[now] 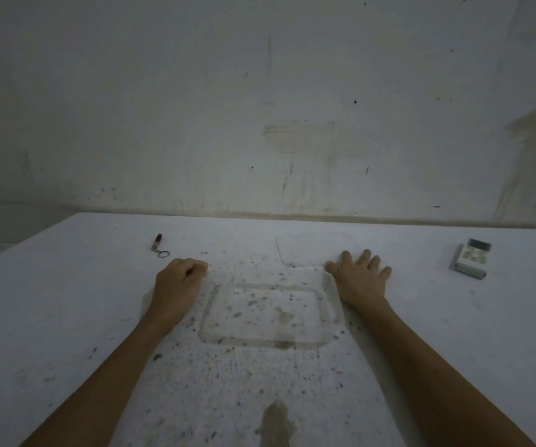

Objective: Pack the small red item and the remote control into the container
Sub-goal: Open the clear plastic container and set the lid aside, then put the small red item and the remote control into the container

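A clear plastic container [268, 312] stands open on the white table between my hands. Its clear lid [315, 248] lies flat just behind it. My left hand [179, 283] rests as a fist at the container's left rim, and I cannot tell whether it pinches that rim. My right hand [358, 279] lies flat with fingers spread against the container's right rim, holding nothing. The small red item [157, 241], a slim tube with a key ring, lies at the far left. The remote control [471, 259], small and grey-white, lies at the far right.
The white table [66, 317] is speckled with dark spots, with a brown stain [278, 424] near its front edge. A stained white wall [260, 108] rises directly behind the table's far edge.
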